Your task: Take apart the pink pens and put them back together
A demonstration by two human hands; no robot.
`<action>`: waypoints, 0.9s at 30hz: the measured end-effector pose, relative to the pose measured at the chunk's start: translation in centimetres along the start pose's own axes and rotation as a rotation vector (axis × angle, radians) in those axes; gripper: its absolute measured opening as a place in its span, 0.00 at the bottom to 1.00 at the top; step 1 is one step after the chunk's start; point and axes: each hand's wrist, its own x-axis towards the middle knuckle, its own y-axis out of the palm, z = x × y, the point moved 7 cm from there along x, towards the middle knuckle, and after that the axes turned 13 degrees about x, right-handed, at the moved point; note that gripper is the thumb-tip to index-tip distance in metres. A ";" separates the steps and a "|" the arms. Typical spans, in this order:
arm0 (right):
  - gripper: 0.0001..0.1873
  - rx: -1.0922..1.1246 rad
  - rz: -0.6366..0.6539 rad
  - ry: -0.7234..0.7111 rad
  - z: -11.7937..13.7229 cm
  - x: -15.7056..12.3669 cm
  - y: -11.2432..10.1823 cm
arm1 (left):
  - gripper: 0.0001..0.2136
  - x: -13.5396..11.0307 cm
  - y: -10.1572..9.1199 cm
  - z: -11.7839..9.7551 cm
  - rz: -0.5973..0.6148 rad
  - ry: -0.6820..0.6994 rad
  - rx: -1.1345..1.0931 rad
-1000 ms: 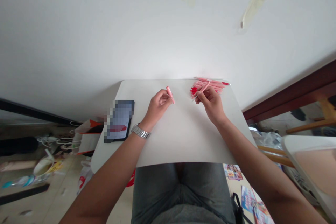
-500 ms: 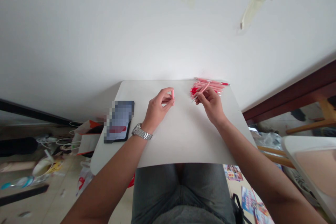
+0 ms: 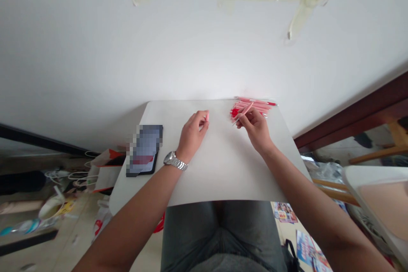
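Observation:
My left hand [image 3: 193,132] hovers over the middle of the small white table [image 3: 210,165], fingers curled around a short pink pen cap [image 3: 207,116] whose tip shows between thumb and forefinger. A metal watch sits on that wrist. My right hand [image 3: 253,128] is to the right, pinching a thin pink pen [image 3: 245,111] that points up and to the right. Just beyond it, a pile of several pink and red pens [image 3: 255,105] lies at the table's far right corner.
A dark phone [image 3: 145,149] lies on the table's left edge. Behind the table is a white wall. Bags and clutter [image 3: 95,170] cover the floor at left. A wooden frame and a white chair [image 3: 376,195] stand at right, with magazines [image 3: 302,242] on the floor.
My left hand has turned the pink cap from slanted and well exposed to mostly tucked inside the fingers, and shifted slightly right. The right hand stays near the pen pile.

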 end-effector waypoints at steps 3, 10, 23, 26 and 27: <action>0.20 -0.002 -0.001 -0.004 0.0 0.0 -0.1 | 0.11 0.1 0.0 0.3 -0.002 -0.062 -0.100; 0.20 0.027 0.013 -0.004 0.0 0.1 -0.1 | 0.14 0.1 -0.9 0.4 -0.100 -0.130 -0.246; 0.19 0.008 0.017 0.007 0.0 0.0 0.2 | 0.11 0.1 -0.8 -0.3 -0.020 -0.049 -0.088; 0.19 0.018 0.021 -0.002 0.1 0.0 0.2 | 0.12 0.1 -1.4 -0.1 -0.111 -0.071 -0.145; 0.19 0.022 0.024 -0.008 0.2 0.1 0.1 | 0.13 0.1 -1.4 0.0 -0.122 -0.085 -0.156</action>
